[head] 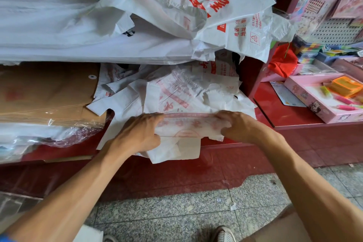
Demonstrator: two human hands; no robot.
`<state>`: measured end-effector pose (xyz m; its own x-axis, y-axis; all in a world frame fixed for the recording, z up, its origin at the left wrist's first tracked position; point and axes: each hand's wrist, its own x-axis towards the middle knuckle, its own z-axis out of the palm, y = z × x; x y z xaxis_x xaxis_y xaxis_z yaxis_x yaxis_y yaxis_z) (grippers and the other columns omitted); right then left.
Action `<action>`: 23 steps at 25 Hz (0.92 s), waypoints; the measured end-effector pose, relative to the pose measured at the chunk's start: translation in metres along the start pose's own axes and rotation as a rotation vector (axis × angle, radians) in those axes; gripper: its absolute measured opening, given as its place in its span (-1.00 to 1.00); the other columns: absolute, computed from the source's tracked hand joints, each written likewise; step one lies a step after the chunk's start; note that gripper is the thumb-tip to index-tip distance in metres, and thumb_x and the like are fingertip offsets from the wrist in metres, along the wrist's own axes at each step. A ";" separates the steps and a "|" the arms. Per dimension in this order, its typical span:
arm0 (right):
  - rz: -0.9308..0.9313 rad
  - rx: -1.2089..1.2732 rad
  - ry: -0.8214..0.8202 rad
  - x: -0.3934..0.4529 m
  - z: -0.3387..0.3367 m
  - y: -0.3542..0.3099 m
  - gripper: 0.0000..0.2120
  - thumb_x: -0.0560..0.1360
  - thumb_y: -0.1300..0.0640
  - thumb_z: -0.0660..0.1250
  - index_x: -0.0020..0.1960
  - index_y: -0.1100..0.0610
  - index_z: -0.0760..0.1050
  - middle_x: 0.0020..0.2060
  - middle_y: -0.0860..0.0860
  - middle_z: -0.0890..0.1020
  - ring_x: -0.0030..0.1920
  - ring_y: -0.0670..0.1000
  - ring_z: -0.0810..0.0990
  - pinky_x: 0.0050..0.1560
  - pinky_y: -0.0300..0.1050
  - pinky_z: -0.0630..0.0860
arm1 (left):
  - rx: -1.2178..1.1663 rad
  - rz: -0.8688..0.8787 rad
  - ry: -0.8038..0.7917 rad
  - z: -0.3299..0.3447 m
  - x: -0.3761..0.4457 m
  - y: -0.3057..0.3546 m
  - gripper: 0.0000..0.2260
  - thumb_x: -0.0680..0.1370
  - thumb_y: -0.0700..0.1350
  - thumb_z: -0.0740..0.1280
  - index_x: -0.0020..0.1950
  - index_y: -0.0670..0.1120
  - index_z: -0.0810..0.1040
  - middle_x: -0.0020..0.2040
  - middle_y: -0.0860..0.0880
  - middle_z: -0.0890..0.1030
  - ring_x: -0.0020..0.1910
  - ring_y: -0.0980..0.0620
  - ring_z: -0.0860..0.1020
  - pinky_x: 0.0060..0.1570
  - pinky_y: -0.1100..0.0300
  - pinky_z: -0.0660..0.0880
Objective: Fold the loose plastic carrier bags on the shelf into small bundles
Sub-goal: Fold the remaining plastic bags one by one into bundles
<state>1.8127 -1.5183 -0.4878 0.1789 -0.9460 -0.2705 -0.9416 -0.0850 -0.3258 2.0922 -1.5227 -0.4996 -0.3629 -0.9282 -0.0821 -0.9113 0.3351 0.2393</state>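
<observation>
A white carrier bag with red print (188, 126) lies partly folded at the front edge of the red shelf (231, 148). My left hand (141, 133) grips its left end, fingers curled over the fold. My right hand (238, 126) grips its right end. A flap of the bag hangs over the shelf edge. Behind it, several loose white bags (176, 92) lie crumpled on the shelf. A bigger heap of printed white bags (206, 6) is piled above them.
Brown envelopes in clear wrap (49, 92) are stacked at the left. A pink box with coloured pens (322, 100) sits on the right-hand shelf, below hanging sticker packs (324, 0). The speckled grey floor (176, 212) lies below.
</observation>
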 end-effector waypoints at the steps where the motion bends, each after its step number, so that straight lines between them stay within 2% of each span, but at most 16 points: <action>1: 0.014 -0.015 -0.035 -0.004 -0.003 0.001 -0.34 0.51 0.14 0.27 0.55 -0.08 0.13 0.53 -0.11 0.21 0.50 0.02 0.21 0.38 -0.11 0.27 | -0.016 -0.009 -0.055 -0.002 0.000 -0.002 -0.34 0.50 -0.09 0.29 0.57 0.08 0.15 0.56 0.08 0.22 0.50 0.05 0.25 0.44 0.09 0.23; 3: 0.015 -0.127 -0.073 -0.006 0.001 -0.001 -0.30 0.54 0.03 0.25 0.58 -0.08 -0.01 0.57 -0.10 0.04 0.56 -0.02 -0.01 0.51 -0.04 0.03 | -0.056 -0.007 -0.137 -0.003 0.002 -0.006 -0.38 0.58 0.06 0.24 0.59 0.10 0.07 0.59 0.12 0.07 0.55 0.09 0.10 0.50 0.07 0.12; 5: -0.054 -0.177 -0.017 -0.005 0.012 -0.005 -0.32 0.56 -0.04 0.19 0.59 -0.06 -0.03 0.58 -0.08 0.00 0.57 -0.03 -0.08 0.53 -0.04 -0.10 | -0.017 0.012 -0.097 0.004 0.003 -0.007 -0.51 0.66 0.12 0.07 0.58 0.11 0.11 0.59 0.14 0.06 0.55 0.11 0.08 0.49 0.03 0.12; 8: -0.199 -0.189 0.098 0.002 0.027 -0.008 -0.37 0.53 -0.06 0.12 0.58 -0.03 0.07 0.57 -0.07 0.12 0.55 -0.05 0.07 0.55 0.01 0.00 | 0.099 0.011 0.002 0.009 0.003 -0.006 -0.54 0.65 0.08 0.04 0.57 0.13 0.15 0.58 0.15 0.11 0.52 0.08 0.15 0.40 0.00 0.22; 10: -0.202 -0.189 0.200 0.006 0.027 -0.004 -0.47 0.51 0.06 0.16 0.49 0.00 0.28 0.47 -0.06 0.36 0.46 -0.03 0.31 0.47 0.00 0.17 | 0.072 -0.028 -0.049 0.006 0.003 -0.007 -0.41 0.55 0.24 0.05 0.57 0.13 0.13 0.59 0.13 0.08 0.53 0.07 0.12 0.42 -0.02 0.18; 12: -0.161 -0.168 0.299 0.009 0.022 -0.001 -0.66 0.49 0.16 0.22 0.26 0.05 0.49 0.15 -0.02 0.63 0.14 0.05 0.58 0.17 -0.09 0.40 | 0.056 -0.044 -0.113 0.002 0.001 -0.007 -0.30 0.51 0.34 0.15 0.59 0.12 0.09 0.60 0.10 0.05 0.56 0.05 0.08 0.46 -0.02 0.12; 13: -0.134 -0.098 0.344 0.010 0.019 0.000 -0.76 0.49 0.19 0.24 0.13 0.08 0.55 -0.06 -0.01 0.67 -0.07 0.05 0.62 -0.04 -0.11 0.45 | 0.049 -0.047 -0.116 0.000 0.000 -0.006 -0.30 0.52 0.30 0.23 0.59 0.12 0.08 0.60 0.08 0.08 0.55 0.04 0.11 0.45 0.00 0.13; 15: -0.072 0.187 0.395 0.010 0.010 0.003 -0.89 0.49 0.22 0.27 -0.15 0.13 0.56 -0.39 -0.03 0.56 -0.41 -0.05 0.48 -0.38 -0.16 0.35 | -0.033 -0.089 -0.031 -0.002 0.002 -0.007 -0.39 0.53 0.11 0.34 0.55 0.09 0.21 0.51 0.03 0.32 0.42 -0.01 0.36 0.36 0.06 0.32; 16: -0.036 0.341 0.422 0.010 0.005 0.004 -0.85 0.49 0.21 0.29 -0.25 0.17 0.53 -0.47 -0.03 0.47 -0.50 -0.08 0.37 -0.45 -0.18 0.28 | -0.123 -0.127 0.068 -0.003 0.004 -0.009 -0.49 0.53 0.00 0.36 0.47 0.07 0.35 0.40 0.01 0.48 0.28 -0.03 0.50 0.25 0.09 0.43; 17: -0.002 0.490 0.439 0.008 0.000 0.007 -0.80 0.50 0.18 0.33 -0.28 0.20 0.53 -0.49 -0.02 0.43 -0.53 -0.10 0.32 -0.47 -0.21 0.24 | -0.239 -0.177 0.190 -0.006 0.006 -0.011 -0.61 0.51 -0.10 0.38 0.34 0.05 0.50 0.25 0.00 0.60 0.14 -0.03 0.58 0.12 0.12 0.51; 18: 0.025 0.636 0.454 0.006 -0.005 0.009 -0.81 0.51 0.16 0.35 -0.25 0.21 0.57 -0.47 -0.01 0.46 -0.52 -0.12 0.35 -0.48 -0.23 0.27 | -0.376 -0.241 0.295 -0.008 0.009 -0.014 -0.74 0.49 -0.15 0.41 0.17 0.03 0.60 0.09 0.00 0.67 0.03 -0.03 0.62 -0.01 0.15 0.54; 19: 0.045 0.780 0.458 0.003 -0.009 0.009 -0.84 0.52 0.15 0.37 -0.19 0.20 0.62 -0.42 -0.01 0.54 -0.46 -0.14 0.45 -0.43 -0.26 0.34 | -0.554 -0.298 0.365 -0.012 0.010 -0.015 -0.85 0.48 -0.17 0.44 0.01 0.03 0.63 -0.04 0.00 0.69 -0.05 -0.03 0.64 -0.09 0.17 0.54; 20: 0.063 0.906 0.453 0.002 -0.011 0.008 -0.89 0.52 0.17 0.38 -0.14 0.17 0.64 -0.33 0.00 0.63 -0.37 -0.12 0.56 -0.36 -0.26 0.43 | -0.747 -0.338 0.402 -0.016 0.012 -0.016 -0.87 0.46 -0.18 0.46 -0.07 0.04 0.62 -0.11 0.00 0.69 -0.10 -0.03 0.65 -0.11 0.18 0.55; 21: 0.093 0.994 0.449 0.001 -0.012 0.007 -0.92 0.51 0.19 0.38 -0.11 0.15 0.64 -0.24 0.01 0.68 -0.28 -0.09 0.63 -0.30 -0.25 0.49 | -0.908 -0.372 0.417 -0.019 0.012 -0.016 -0.84 0.46 -0.19 0.47 -0.07 0.05 0.60 -0.13 0.00 0.69 -0.12 -0.01 0.65 -0.10 0.17 0.55; 22: 0.135 1.015 0.451 0.002 -0.011 0.008 -0.95 0.51 0.21 0.38 -0.10 0.13 0.63 -0.18 0.03 0.69 -0.22 -0.06 0.66 -0.27 -0.24 0.51 | -0.974 -0.401 0.412 -0.020 0.012 -0.017 -0.81 0.46 -0.19 0.47 -0.02 0.05 0.58 -0.12 0.01 0.68 -0.13 0.01 0.63 -0.11 0.18 0.54; 23: 0.189 0.982 0.448 0.004 -0.009 0.009 -0.96 0.50 0.22 0.39 -0.05 0.14 0.60 -0.12 0.03 0.67 -0.15 -0.02 0.66 -0.26 -0.22 0.51 | -0.929 -0.435 0.389 -0.019 0.012 -0.016 -0.78 0.47 -0.17 0.45 0.04 0.05 0.53 -0.10 0.02 0.66 -0.14 0.04 0.60 -0.18 0.20 0.51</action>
<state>1.8019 -1.5258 -0.4834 -0.2515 -0.9623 -0.1034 -0.2695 0.1723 -0.9475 2.1063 -1.5425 -0.4861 0.1889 -0.9799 -0.0640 -0.3857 -0.1340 0.9128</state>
